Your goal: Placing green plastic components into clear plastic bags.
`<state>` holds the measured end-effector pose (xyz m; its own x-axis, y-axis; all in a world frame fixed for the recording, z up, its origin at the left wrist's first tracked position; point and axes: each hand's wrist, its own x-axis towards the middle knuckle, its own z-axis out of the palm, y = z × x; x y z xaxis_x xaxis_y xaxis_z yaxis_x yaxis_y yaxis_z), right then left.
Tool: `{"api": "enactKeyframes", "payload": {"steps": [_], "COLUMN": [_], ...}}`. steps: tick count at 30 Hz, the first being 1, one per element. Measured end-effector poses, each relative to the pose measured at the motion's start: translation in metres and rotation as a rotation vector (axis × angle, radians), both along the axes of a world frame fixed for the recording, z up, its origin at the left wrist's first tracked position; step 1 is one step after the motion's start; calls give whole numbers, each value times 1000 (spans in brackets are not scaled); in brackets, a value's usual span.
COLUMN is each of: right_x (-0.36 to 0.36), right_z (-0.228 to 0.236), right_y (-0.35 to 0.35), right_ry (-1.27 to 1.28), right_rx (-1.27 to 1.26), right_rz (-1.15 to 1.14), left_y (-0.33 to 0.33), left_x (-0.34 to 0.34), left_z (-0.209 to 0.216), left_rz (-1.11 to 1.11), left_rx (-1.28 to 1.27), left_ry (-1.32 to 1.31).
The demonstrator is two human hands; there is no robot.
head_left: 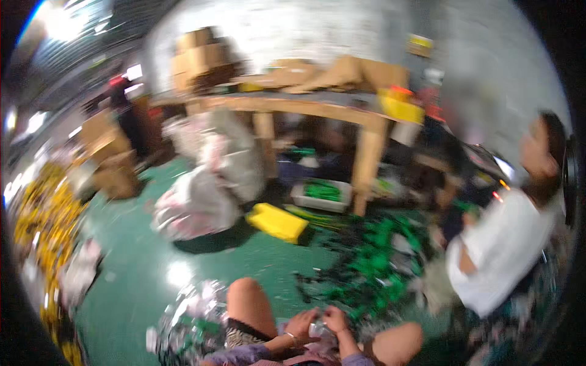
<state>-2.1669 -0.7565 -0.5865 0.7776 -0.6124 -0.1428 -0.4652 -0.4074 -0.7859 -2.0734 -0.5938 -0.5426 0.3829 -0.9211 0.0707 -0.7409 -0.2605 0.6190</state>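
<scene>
My left hand (301, 325) and my right hand (334, 319) are close together above my lap, between my bent knees. Both hands have curled fingers, pinched near a small pale, see-through item (318, 330), which is too blurred to name. A band circles my left wrist. By my left knee lies a heap of clear and whitish plastic pieces (198, 305) with some green among them. Ahead of my right knee spreads a pile of green and black pieces (381, 256).
A yellow block-like bundle (278, 223) and white sacks (198, 204) lie on the green floor. Behind stands a wooden table (293, 108) with cardboard on top and a white tray (322, 201) of green pieces below. A person in white (503, 244) sits at right. Yellow pieces (46, 213) heap at left.
</scene>
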Motion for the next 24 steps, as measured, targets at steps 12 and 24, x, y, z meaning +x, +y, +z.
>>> {"api": "enactKeyframes", "payload": {"steps": [12,24], "right_x": [-108,-92], "right_z": [28,106], "right_y": [19,-24], "right_ry": [-557,-598], "right_rx": [973,763], "right_rz": [-535,-672], "left_y": [-51,-37], "left_x": [19,56], "left_z": [52,58], "left_rz": [268,-125], "left_rx": [-377,-496], "left_ry": [1863,1471]}}
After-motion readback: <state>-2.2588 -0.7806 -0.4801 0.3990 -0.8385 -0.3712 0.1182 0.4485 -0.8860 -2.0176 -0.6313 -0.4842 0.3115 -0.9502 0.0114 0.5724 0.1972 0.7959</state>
